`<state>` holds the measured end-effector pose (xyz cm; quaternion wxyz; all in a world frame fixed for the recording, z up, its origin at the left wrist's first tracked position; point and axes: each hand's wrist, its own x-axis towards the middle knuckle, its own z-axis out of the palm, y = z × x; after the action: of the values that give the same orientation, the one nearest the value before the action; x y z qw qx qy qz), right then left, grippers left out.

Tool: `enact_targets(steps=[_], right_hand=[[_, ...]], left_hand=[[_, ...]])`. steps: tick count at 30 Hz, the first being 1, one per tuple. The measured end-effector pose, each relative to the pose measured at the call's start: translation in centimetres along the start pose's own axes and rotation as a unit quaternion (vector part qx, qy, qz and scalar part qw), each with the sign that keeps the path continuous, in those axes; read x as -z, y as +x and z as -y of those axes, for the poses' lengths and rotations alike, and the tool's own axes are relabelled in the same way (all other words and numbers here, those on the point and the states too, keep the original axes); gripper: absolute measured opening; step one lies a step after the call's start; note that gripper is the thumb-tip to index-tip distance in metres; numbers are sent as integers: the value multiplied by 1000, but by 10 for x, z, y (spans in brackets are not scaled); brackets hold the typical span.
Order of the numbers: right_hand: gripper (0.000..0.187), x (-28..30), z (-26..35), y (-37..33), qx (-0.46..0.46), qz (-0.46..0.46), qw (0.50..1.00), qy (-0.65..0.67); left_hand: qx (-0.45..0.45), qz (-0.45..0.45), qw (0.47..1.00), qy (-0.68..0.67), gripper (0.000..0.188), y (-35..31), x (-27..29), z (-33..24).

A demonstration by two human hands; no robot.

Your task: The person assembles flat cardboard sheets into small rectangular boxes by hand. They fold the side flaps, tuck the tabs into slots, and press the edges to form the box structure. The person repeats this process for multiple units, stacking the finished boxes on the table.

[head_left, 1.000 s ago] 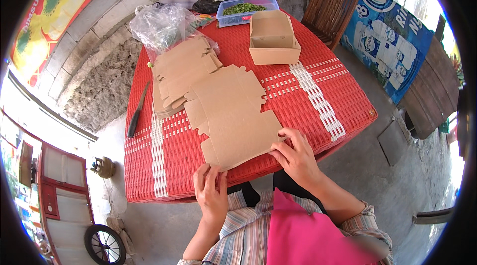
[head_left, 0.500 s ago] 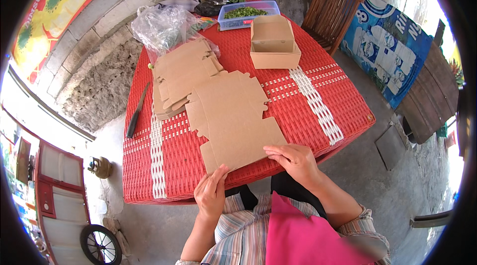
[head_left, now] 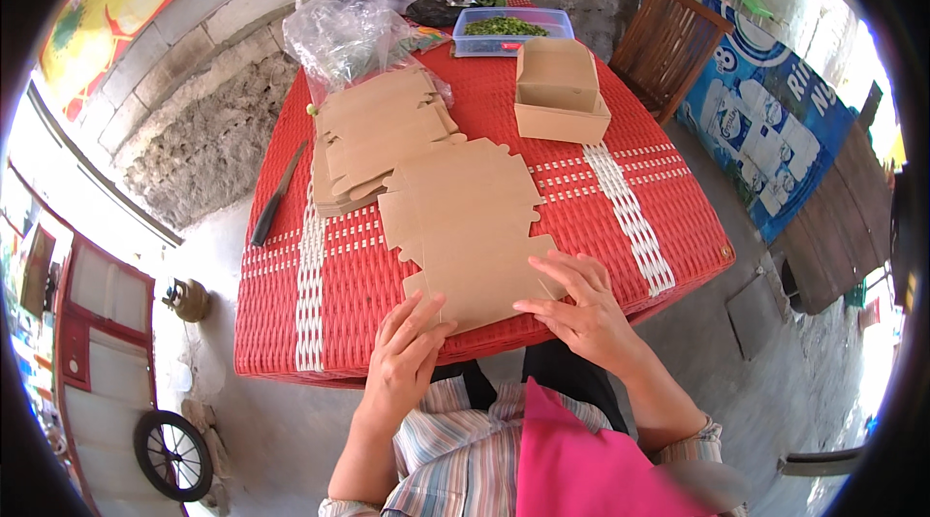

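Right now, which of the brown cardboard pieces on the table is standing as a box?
The box on the right, nearest the plastic tub: its walls stand raised, while the near sheet and the stack of sheets lie mostly flat.

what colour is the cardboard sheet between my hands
The cardboard sheet is plain brown, seen best in the head view.

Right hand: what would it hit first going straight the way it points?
The right hand would likely meet the flat cardboard first, along its near right edge; whether they touch now is unclear.
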<state>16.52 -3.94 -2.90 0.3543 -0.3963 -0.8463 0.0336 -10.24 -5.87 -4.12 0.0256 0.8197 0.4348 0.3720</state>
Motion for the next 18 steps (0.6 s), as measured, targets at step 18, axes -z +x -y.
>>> enact_targets(steps=[18], right_hand=[[34, 34, -28, -26, -129, 45, 987, 81]], left_hand=[[-87, 64, 983, -146, 23, -24, 9, 6]])
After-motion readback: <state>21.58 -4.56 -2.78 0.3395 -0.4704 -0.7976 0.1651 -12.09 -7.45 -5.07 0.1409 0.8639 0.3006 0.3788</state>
